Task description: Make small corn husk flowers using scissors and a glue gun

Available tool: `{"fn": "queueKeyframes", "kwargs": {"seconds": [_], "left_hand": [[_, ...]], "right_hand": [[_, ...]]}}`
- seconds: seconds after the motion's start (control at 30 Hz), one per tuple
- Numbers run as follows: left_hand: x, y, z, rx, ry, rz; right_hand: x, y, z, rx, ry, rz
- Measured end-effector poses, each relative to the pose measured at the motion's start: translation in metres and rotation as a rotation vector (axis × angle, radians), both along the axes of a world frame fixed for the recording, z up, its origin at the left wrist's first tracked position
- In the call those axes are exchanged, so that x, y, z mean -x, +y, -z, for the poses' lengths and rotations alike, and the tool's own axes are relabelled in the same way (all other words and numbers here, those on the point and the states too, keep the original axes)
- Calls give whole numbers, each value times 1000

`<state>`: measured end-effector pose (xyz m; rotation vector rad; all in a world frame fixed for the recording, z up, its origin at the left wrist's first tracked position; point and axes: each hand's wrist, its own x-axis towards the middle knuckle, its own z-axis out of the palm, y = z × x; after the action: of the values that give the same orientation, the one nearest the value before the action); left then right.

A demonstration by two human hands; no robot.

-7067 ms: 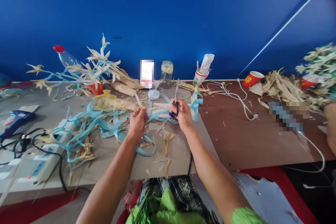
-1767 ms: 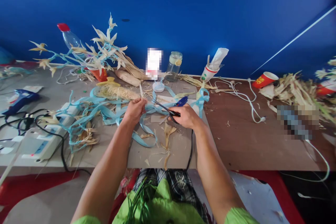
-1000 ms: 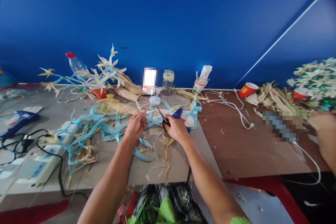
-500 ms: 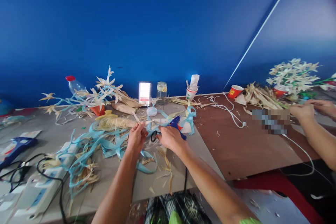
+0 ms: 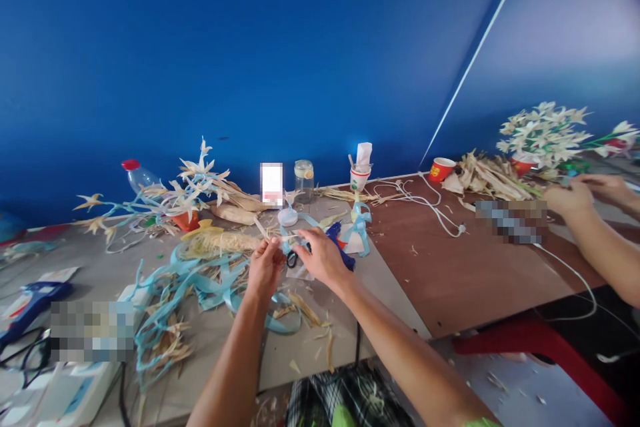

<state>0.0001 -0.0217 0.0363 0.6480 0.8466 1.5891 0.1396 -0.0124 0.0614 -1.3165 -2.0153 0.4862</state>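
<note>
My left hand (image 5: 264, 268) is closed in a pinch on a thin pale husk strip (image 5: 261, 229) that sticks up to the left. My right hand (image 5: 321, 255) meets it from the right, thumb and forefinger pinched on the strip's near end. Black-handled scissors (image 5: 292, 259) lie on the grey table (image 5: 310, 340) just under my right fingers. A blue glue gun (image 5: 342, 251) lies behind my right hand. Tangled light-blue ribbon (image 5: 200, 273) and husk scraps spread out to the left of my hands.
A branch of husk flowers (image 5: 170, 190), a plastic bottle (image 5: 136, 173), a glass jar (image 5: 303, 177) and a paper cup (image 5: 359, 177) stand along the blue wall. Another person's hands (image 5: 575, 199) work at the right, near a white cable (image 5: 440, 208), a red cup (image 5: 441, 169) and a white bouquet (image 5: 545, 137).
My right hand has set the scissors down on the table and closed on the strip held by my left hand. My view has tilted upward, and another person's hands have come into sight.
</note>
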Motion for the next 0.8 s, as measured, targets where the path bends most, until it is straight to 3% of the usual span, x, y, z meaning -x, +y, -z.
{"fn": "queueKeyframes", "kwargs": {"seconds": [0.2,0.37,0.57,0.8], "left_hand": [[-5,-3,2,-38,93,55],[-9,-3,7,-35,229,116],[-7,-1,16,-11,319,138],[-5,1,14,72,386,142]], "right_hand": [[10,17,18,277,761,-74],[13,24,23,486,1128,-63],[11,27,27,512,1180,-82],[5,30,31,428,896,-78]]}}
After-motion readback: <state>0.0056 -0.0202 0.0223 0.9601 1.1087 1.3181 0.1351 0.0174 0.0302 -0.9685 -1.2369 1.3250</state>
